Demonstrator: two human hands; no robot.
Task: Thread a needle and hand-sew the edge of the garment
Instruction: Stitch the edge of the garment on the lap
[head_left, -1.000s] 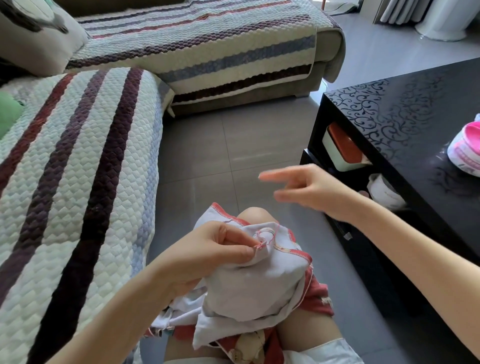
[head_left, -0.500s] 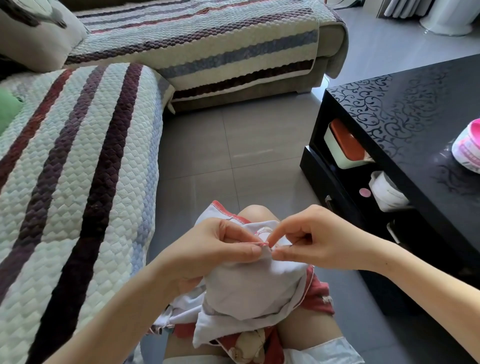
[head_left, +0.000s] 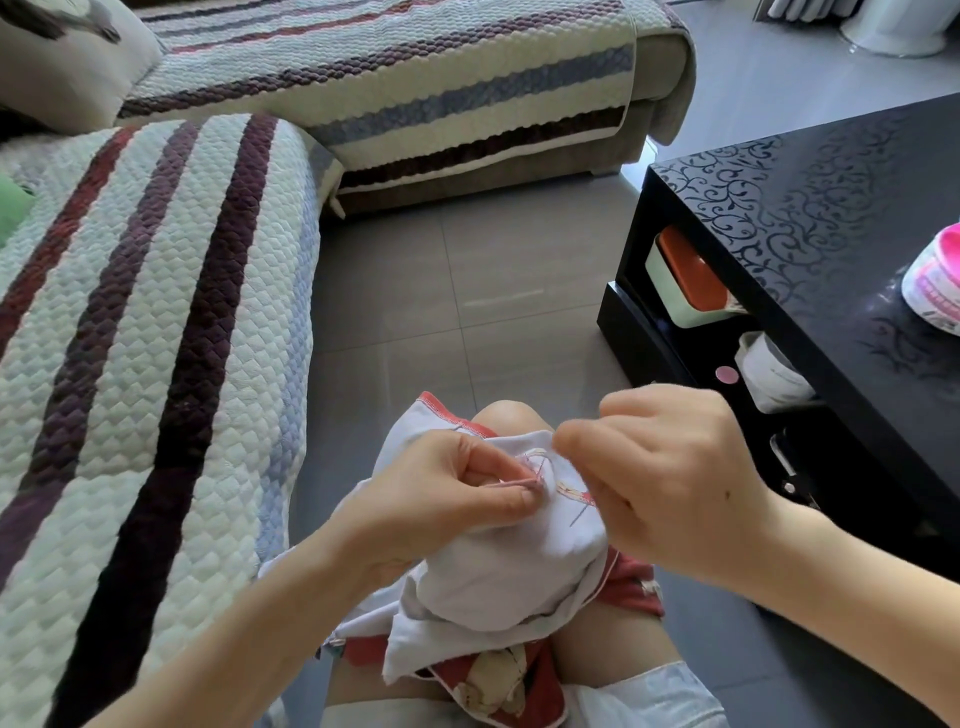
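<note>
White garment (head_left: 498, 571) edge pinched by left hand (head_left: 441, 499); right hand (head_left: 670, 483) curled beside it, grip hidden

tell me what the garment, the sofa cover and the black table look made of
The garment: thin soft cloth, probably cotton, matte white with red stitched edging; it crumples into soft folds. The sofa cover: thick quilted fabric, matte, with raised scale-like padding and stripes. The table: likely lacquered board, glossy black; it mirrors light over a scroll pattern.
</note>
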